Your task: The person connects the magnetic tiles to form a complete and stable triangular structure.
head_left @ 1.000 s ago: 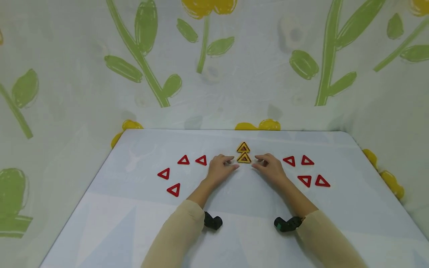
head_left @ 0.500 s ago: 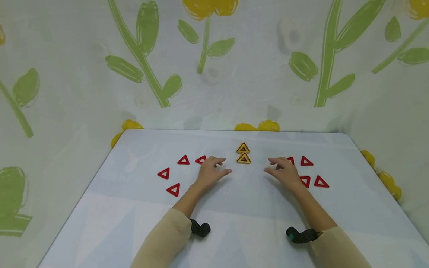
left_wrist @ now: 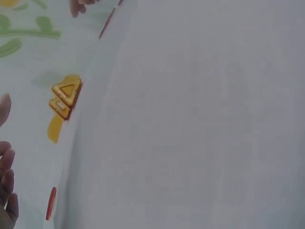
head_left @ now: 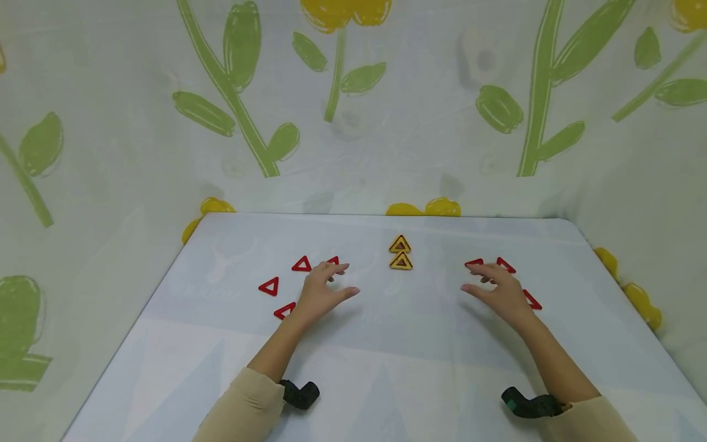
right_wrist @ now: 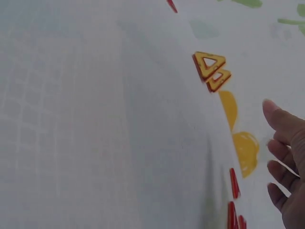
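My left hand (head_left: 323, 290) hovers over the left part of the table, thumb and fingers spread apart and holding nothing. It partly covers a red triangle frame (head_left: 334, 260) and overlaps another red triangle (head_left: 282, 311). Over the right part, my right hand (head_left: 499, 293) is likewise spread and holds nothing, close in view to a red triangle (head_left: 474, 263) and partly covering another red triangle (head_left: 506, 266). Between the hands, at the back middle, lie two yellow triangles, an upper one (head_left: 393, 248) and a lower one (head_left: 401, 267). Red edges show under the yellow pieces (right_wrist: 205, 71) in the right wrist view.
More red triangles lie at the left, one near the back (head_left: 301, 269) and one farther out (head_left: 269, 286). Another red triangle (head_left: 533, 301) peeks out beside the right wrist. The pale table (head_left: 386, 344) meets a curtain (head_left: 364, 153) with painted leaves and flowers behind.
Both hands have drawn apart from the two yellow triangles, the left hand toward the left and the right hand toward the right, and slightly back toward the body. The triangles stay put.
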The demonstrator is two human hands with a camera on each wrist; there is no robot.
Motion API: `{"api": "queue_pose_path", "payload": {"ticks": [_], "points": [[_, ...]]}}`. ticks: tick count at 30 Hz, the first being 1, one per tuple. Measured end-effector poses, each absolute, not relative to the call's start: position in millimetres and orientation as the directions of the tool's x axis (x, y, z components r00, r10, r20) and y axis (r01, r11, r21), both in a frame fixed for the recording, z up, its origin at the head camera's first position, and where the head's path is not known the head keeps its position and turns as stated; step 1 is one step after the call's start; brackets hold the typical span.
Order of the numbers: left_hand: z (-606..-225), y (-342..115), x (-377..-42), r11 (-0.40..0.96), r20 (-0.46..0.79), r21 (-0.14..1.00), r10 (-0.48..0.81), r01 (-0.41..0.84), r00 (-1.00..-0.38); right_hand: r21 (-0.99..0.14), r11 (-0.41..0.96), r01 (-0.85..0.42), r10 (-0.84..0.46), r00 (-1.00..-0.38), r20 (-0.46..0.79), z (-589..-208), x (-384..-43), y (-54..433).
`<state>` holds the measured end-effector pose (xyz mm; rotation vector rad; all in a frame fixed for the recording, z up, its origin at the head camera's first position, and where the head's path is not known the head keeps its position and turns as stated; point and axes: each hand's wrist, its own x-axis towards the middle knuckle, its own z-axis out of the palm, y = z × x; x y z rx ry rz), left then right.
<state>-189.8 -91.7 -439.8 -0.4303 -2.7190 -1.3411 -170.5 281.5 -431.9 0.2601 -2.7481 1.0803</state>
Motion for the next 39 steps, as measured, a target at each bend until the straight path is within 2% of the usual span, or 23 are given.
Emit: {"api": "queue_pose_path", "payload": {"ticks": [8, 14, 17, 27, 30, 35, 37, 39], "points": [[-433, -126, -168, 0.672, 0.122, 0.669, 0.321, 0.317, -0.939, -0.604, 0.774, -0.191, -0.053, -0.97, 0.239, -432, -150, 305], [-436, -157, -160, 0.665, 0.182, 0.657, 0.319, 0.356, -0.93, -0.591, 0.782, -0.198, -0.047, -0.964, 0.261, -431, -139, 321], [-438, -172, -157, 0.666, 0.19, 0.647, 0.33, 0.371, -0.925, -0.583, 0.791, -0.187, -0.058, -0.971, 0.232, -432, -138, 330], [-445, -213, -150, 0.725, 0.071, 0.623, 0.32, 0.292, -0.945, -0.565, 0.804, -0.183, -0.116, -0.981, 0.153, -442, -144, 352], [-447, -220, -150, 0.723, 0.059, 0.633, 0.311, 0.276, -0.949, -0.577, 0.778, -0.248, -0.139, -0.964, 0.227, -450, -149, 355], [-450, -223, -150, 0.727, -0.006, 0.654, 0.283, 0.21, -0.959, -0.497, 0.731, -0.467, -0.219, -0.851, 0.477, -467, -158, 361], [-450, -223, -150, 0.729, -0.03, 0.659, 0.274, 0.188, -0.961, -0.476, 0.734, -0.483, -0.231, -0.838, 0.494, -470, -159, 363], [-451, -221, -150, 0.728, -0.04, 0.663, 0.268, 0.175, -0.963, -0.472, 0.752, -0.46, -0.232, -0.855, 0.464, -470, -159, 363]]}}
